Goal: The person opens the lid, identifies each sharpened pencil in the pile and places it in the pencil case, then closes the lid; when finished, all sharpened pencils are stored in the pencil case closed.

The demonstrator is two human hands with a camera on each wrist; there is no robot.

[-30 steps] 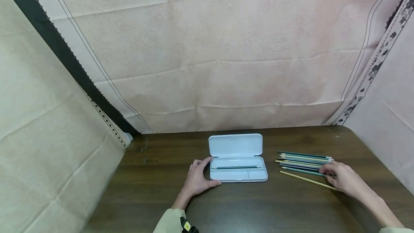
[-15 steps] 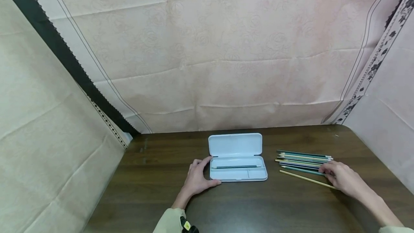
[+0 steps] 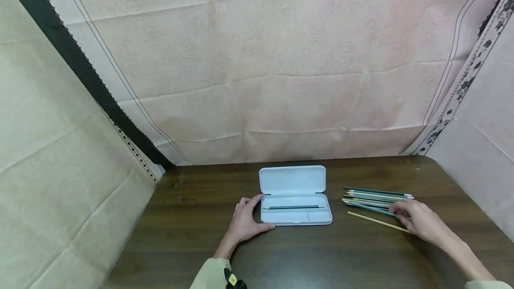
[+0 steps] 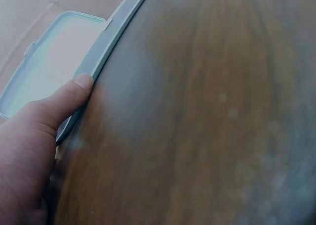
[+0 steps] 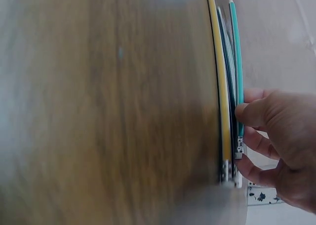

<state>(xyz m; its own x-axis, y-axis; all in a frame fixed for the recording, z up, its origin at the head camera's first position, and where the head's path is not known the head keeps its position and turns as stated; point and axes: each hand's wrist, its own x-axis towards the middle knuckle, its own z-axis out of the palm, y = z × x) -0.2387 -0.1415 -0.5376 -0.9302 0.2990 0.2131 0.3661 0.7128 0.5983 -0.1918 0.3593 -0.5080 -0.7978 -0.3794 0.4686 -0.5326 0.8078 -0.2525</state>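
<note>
A light blue pencil case [image 3: 293,180] lies with its lid folded back on the wooden table, one dark green pencil [image 3: 293,207] inside it. My left hand [image 3: 246,221] grips the case's left end, thumb along the front edge and index finger at the back corner. To the right, my right hand [image 3: 419,221] pinches a teal green pencil [image 5: 237,62] near its eraser end, thumb against the barrel. That pencil is raised at the front of a row of several pencils [image 3: 371,193]. A single yellow pencil [image 3: 377,222] lies nearer me, its far end under the right hand.
The brown wooden table [image 3: 305,258] runs back to a cream cloth backdrop [image 3: 281,79]. More cloth hangs at the left [image 3: 72,168] and right [image 3: 482,146] sides. The case and the pencil row stand apart, with tabletop between them.
My right hand has shifted slightly left and pinches the teal green pencil, which now lies at a changed angle across the row. The left hand and case have stayed in place.
</note>
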